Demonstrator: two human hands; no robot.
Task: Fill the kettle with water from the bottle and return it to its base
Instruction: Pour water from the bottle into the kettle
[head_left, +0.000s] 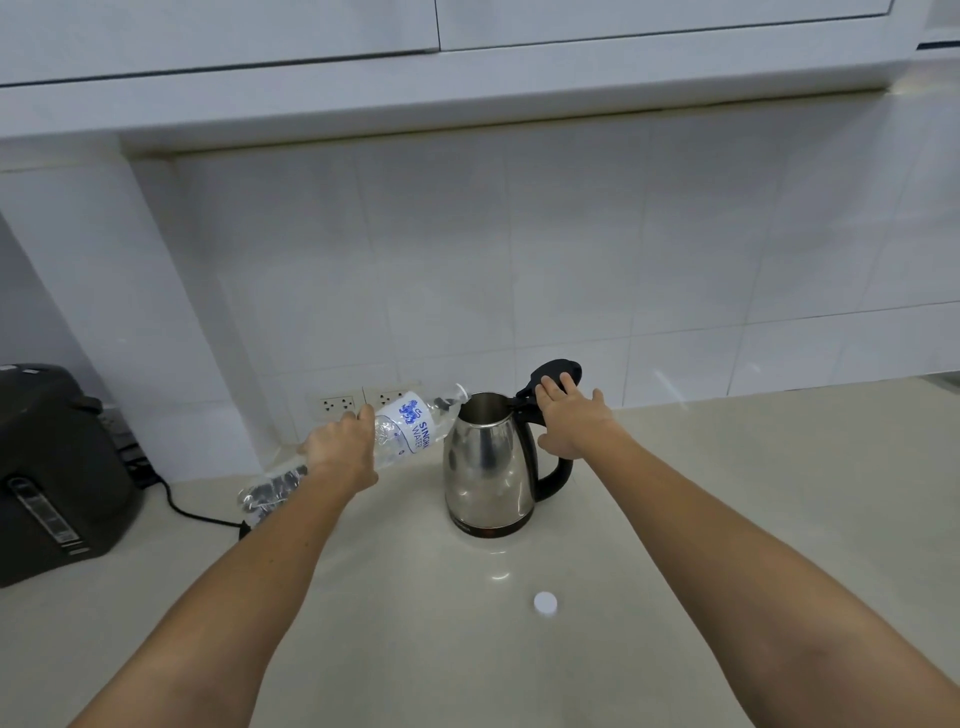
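1. The left hand (343, 441) has its fingers wrapped around the plastic bottle (400, 426), tilted with its mouth at the rim of the kettle (488, 462).
2. The right hand (571, 415) rests with its fingers spread flat on the raised lid (556, 371), gripping nothing.
3. The kettle stands on the counter (675, 519), the bottle cap (545, 603) lying nearer the camera; no base is clearly visible.
4. The thin bottle likely dents under squeeze; the steel kettle will grow heavy and is best lifted by its black handle (556, 473).

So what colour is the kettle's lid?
Black, like the handle; the lid stands flipped open in the head view.
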